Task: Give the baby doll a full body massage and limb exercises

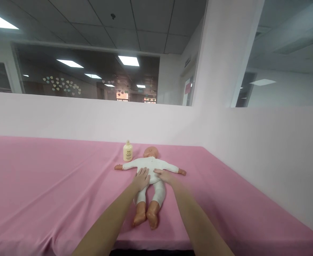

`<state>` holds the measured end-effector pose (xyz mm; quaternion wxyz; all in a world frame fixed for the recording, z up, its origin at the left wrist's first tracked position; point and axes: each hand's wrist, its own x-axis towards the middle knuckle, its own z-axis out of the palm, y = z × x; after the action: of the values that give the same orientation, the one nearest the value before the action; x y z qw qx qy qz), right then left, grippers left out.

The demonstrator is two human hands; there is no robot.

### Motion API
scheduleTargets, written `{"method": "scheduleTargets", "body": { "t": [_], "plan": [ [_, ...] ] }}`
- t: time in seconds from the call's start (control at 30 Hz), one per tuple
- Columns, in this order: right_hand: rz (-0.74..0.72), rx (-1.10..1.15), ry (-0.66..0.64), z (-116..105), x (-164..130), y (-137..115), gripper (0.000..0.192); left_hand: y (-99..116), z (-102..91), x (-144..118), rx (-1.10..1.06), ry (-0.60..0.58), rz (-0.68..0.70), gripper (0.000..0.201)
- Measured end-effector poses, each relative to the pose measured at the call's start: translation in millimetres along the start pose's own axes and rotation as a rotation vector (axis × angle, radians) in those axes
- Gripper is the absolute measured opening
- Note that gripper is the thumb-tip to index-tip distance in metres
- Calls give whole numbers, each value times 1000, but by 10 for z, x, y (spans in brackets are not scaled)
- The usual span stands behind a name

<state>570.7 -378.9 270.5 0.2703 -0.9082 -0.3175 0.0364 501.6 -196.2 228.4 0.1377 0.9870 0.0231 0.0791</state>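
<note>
A baby doll (151,163) in a white bodysuit lies on the pink sheet, its head at the far end and its bare feet toward me. Both its arms stretch out sideways. My left hand (141,179) rests flat on the left side of the doll's lower torso, fingers extended. On the right side of the torso lies my right hand (163,175), its fingers reaching inward over the white cloth. Neither hand grips anything. Beyond the doll's left-lying arm stands a pale yellow bottle (128,153) with dark print on its front.
The pink sheet (65,170) covers a broad table, with wrinkles at the left and front. A white wall (92,119) borders it at the back, and another wall (273,153) runs along the right. Windows sit above both walls.
</note>
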Motion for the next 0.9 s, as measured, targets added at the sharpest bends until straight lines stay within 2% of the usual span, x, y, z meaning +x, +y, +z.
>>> {"method": "scheduleTargets", "body": {
  "t": [0.1,0.3,0.5,0.67,0.9],
  "plan": [
    [28,73,7,35,6,4,35,10,-63,1,-9,-4,-2,52],
    [133,-29,151,138,151,-40,29,72,-191,135,-9,50,-74,38],
    [145,-130,194,232,335,31,30,45,-158,363,17,35,-124,32],
    [160,-228,167,267,618,61,24,-12,-100,579,25,29,-178,35],
    [220,-260,102,263,1144,143,32,-179,-41,973,-11,11,-211,41]
  ]
}}
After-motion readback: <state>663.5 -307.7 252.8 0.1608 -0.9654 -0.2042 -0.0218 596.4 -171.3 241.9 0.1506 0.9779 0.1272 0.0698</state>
